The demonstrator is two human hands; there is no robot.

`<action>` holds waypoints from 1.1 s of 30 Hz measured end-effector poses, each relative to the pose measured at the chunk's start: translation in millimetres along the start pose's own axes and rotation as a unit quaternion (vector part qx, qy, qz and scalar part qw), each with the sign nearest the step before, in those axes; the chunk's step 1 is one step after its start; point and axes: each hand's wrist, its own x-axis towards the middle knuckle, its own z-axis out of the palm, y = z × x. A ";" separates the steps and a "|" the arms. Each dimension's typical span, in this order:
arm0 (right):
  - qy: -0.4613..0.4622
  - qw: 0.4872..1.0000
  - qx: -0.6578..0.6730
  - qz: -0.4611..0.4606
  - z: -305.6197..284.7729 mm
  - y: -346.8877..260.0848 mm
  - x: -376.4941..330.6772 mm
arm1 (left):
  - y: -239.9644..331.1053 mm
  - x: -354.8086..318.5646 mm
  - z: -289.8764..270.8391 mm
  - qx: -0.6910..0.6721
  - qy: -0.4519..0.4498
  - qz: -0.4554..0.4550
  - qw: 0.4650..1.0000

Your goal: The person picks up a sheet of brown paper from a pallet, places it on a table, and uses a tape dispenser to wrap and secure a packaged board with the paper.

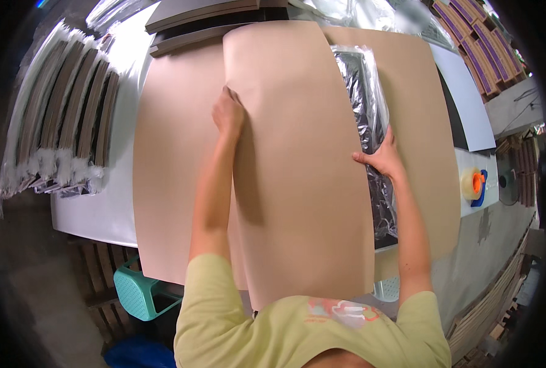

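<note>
Leaning over a white table [92,218], a person in a pale yellow-green T-shirt [218,306] is gripping the left edge of a long, smooth, tan cardboard flap [300,159] with the left hand [229,115], its fingers clamping on that edge. The right hand [383,158] is spreading its thumb apart from the fingers across a long, dark, flat package in clear plastic wrap [365,110], which is lying along the flap's right edge on a broad, light-brown cardboard sheet [417,122]. Plastic-wrapped flat panels [70,92] are standing in a row at far left, an orange-cored roll of tape [471,184] is resting at right, and a teal plastic stool [137,288] is standing below the table's near edge.
</note>
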 end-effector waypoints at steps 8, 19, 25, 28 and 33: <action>-0.001 0.998 -0.048 0.037 -1.2 3.8 -0.6 | 65.7 -225.8 -23.2 0.178 -0.185 0.213 0.943; 0.161 0.955 -0.111 0.222 -145.6 326.7 -41.7 | 66.1 -227.7 -17.0 0.196 -0.185 0.190 0.944; 0.158 0.981 -0.021 0.111 -190.1 402.0 -53.7 | 66.3 -223.6 -28.9 0.161 -0.230 0.179 0.943; 0.187 0.981 -0.044 0.013 -193.2 360.5 -66.3 | 63.4 -226.3 -25.3 0.173 -0.211 0.186 0.944; 0.003 0.955 -0.282 -0.092 -193.6 254.7 -62.8 | 50.2 -242.7 -41.2 0.180 -0.176 0.176 0.952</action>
